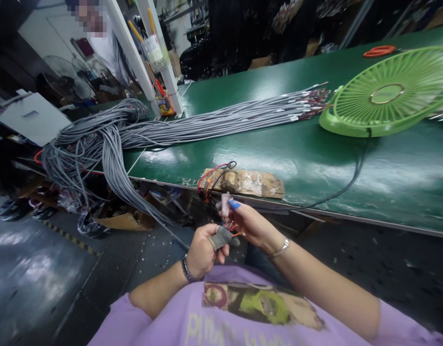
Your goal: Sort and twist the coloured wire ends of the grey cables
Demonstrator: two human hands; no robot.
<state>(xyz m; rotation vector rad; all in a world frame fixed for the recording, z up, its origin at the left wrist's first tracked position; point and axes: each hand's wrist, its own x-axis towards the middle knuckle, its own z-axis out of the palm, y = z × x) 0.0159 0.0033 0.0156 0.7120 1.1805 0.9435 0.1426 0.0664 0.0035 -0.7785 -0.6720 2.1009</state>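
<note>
My left hand [203,250], a grey covering on its thumb, is closed on the end of a grey cable [180,239] that runs in from the left. Thin coloured wires [237,234], some orange, stick out between my hands. My right hand [248,221] is closed at these wires, its fingertips pinched together. Blue and pinkish coverings sit on its fingers. Exactly which wire it grips is too small to tell. Just beyond my hands, a wooden board [257,183] lies at the table edge, with a small block and red and black wires on it.
A long bundle of grey cables [214,120] lies across the green table [192,166], its thick coil hanging over the left edge. A green fan [387,93] stands at right, its cord trailing over the front edge. Orange-handled scissors [380,51] lie behind. A white post [163,62] rises behind the cables.
</note>
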